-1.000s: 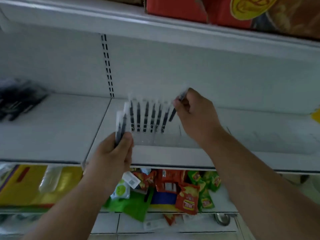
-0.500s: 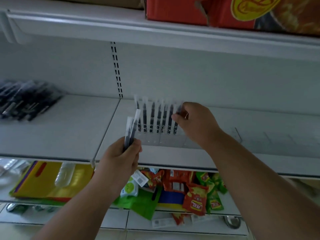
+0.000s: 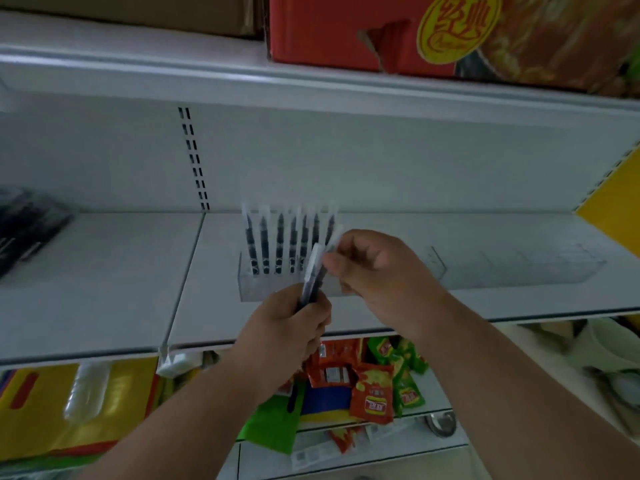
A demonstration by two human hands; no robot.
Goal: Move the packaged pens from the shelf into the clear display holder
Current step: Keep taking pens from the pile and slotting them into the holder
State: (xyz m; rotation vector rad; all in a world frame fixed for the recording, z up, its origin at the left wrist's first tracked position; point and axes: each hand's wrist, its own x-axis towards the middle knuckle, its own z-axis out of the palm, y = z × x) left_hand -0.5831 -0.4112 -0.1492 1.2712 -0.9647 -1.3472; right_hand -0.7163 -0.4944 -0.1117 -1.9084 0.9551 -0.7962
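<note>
A clear display holder (image 3: 258, 287) stands on the white shelf (image 3: 104, 289). Several black pens in clear sleeves (image 3: 280, 242) stand upright in its left part. My left hand (image 3: 287, 327) is in front of the holder, shut on a small bundle of packaged pens (image 3: 313, 271) that point up. My right hand (image 3: 374, 268) is right beside it, its thumb and forefinger pinching the top of one packaged pen from that bundle. A pile of more packaged pens (image 3: 27, 230) lies at the shelf's far left.
More clear holder sections (image 3: 540, 268) run along the shelf to the right. A red carton (image 3: 381, 32) sits on the shelf above. Snack packets (image 3: 374, 393) and yellow packs (image 3: 69, 410) fill the shelf below. A yellow panel (image 3: 613, 216) is at the right.
My right hand let go of a pen set in the holder and came back down to the bundle. My left hand rose and moved right to meet it.
</note>
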